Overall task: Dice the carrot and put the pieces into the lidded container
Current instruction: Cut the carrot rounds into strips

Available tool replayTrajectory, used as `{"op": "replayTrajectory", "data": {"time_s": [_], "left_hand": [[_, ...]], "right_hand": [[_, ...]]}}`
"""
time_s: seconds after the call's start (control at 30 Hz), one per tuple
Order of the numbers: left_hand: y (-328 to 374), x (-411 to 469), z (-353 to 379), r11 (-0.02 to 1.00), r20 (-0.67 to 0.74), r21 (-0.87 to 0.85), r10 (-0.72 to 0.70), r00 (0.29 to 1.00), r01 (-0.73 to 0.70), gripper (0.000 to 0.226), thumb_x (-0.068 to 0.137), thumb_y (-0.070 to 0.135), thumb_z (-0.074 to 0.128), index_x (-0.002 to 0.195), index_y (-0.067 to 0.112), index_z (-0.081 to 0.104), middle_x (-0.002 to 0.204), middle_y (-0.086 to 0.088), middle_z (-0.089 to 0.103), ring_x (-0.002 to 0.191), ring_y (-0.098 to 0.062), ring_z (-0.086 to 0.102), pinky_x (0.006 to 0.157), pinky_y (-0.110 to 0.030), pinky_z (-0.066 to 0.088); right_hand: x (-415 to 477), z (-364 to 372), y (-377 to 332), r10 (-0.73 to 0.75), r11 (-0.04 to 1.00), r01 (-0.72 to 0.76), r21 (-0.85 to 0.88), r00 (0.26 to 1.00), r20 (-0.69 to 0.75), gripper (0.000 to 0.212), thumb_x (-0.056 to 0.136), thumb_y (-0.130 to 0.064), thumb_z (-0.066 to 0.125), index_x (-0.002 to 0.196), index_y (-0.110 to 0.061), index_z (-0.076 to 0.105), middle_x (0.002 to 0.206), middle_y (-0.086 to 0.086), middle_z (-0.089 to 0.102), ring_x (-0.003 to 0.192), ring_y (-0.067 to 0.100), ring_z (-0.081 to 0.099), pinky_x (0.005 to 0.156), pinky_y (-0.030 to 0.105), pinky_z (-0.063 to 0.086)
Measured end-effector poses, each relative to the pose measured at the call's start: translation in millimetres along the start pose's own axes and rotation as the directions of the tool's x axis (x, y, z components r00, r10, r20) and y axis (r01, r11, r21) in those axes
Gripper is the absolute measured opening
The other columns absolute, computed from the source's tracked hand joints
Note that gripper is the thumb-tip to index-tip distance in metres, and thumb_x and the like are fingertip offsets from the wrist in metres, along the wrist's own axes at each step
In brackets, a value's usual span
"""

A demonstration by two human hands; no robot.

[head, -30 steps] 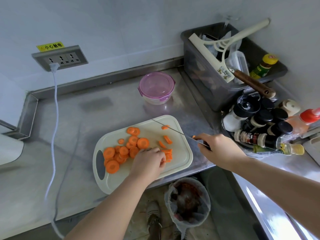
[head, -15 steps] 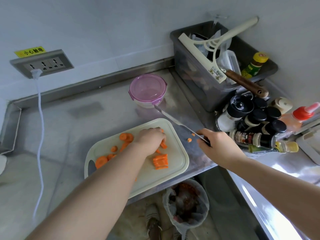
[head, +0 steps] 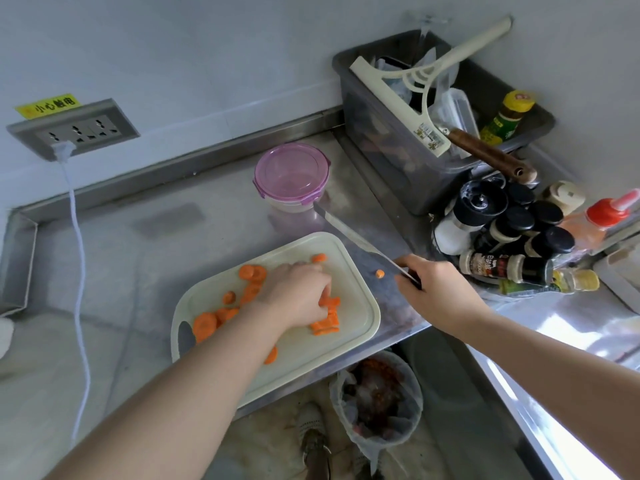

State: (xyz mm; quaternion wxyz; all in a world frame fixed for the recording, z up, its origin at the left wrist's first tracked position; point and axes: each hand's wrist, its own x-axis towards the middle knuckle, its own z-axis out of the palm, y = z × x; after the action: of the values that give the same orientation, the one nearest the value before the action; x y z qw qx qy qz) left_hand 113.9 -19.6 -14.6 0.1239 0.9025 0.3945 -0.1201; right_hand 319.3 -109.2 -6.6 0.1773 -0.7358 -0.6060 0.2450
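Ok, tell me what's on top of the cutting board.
On the cutting board: round carrot slices at its left, cut carrot sticks nearer the right. The left hand and forearm cover the middle, hiding whatever is beneath. The knife, in the right hand, is held beside it.

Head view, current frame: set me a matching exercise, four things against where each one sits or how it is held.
Things
1. kitchen knife
2. pink-lidded container
3. white cable
4. cutting board

Places or states
A. plugged into the wall socket
B. gripped by the right hand
C. lid on, at the back of the steel counter
D. under the left hand, bearing carrot slices

Pairs: 1-B, 2-C, 3-A, 4-D
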Motion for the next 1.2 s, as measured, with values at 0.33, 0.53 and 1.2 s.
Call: {"op": "replayTrajectory", "data": {"time_s": [0.33, 0.53, 1.2], "left_hand": [[-8.7, -16.4, 22.5, 0.98, -0.084, -0.164, -0.123, 0.989, 0.108, 0.021, 0.085, 0.03, 0.059, 0.106, 0.029, 0.059, 0.116, 0.009, 0.054, 0.11, -0.016, 0.053, 0.082, -0.03, 0.043], [-29.2, -4.3, 24.0, 0.992, -0.009, -0.124, -0.039, 0.999, 0.038, 0.032, 0.09, 0.019, 0.056, 0.121, 0.029, 0.057, 0.128, 0.008, 0.048, 0.118, -0.017, 0.049, 0.088, -0.031, 0.042], [-28.5, 19.6, 33.7, 0.874, -0.013, -0.419, -0.277, 0.961, 0.246, 0.029, 0.087, 0.028, 0.065, 0.112, 0.018, 0.055, 0.088, 0.009, 0.054, 0.096, -0.018, 0.059, 0.081, -0.03, 0.046]], "right_hand": [[3.8, 13.1, -12.4, -0.023, 0.999, 0.023, -0.035, 0.999, 0.022, 0.025, 0.094, -0.021, 0.049, 0.115, -0.016, 0.062, 0.071, -0.004, 0.058, 0.06, 0.018, 0.049, 0.058, 0.028, 0.037], [0.7, 15.7, -10.6, 0.004, 1.0, -0.003, -0.014, 1.0, 0.012, 0.022, 0.094, -0.022, 0.05, 0.111, -0.017, 0.063, 0.066, -0.005, 0.056, 0.06, 0.019, 0.051, 0.056, 0.03, 0.039], [4.7, 23.4, -8.7, 0.108, 0.991, -0.114, 0.07, 0.991, 0.076, 0.018, 0.095, -0.021, 0.048, 0.104, -0.016, 0.063, 0.062, -0.01, 0.053, 0.052, 0.01, 0.047, 0.053, 0.025, 0.038]]}}
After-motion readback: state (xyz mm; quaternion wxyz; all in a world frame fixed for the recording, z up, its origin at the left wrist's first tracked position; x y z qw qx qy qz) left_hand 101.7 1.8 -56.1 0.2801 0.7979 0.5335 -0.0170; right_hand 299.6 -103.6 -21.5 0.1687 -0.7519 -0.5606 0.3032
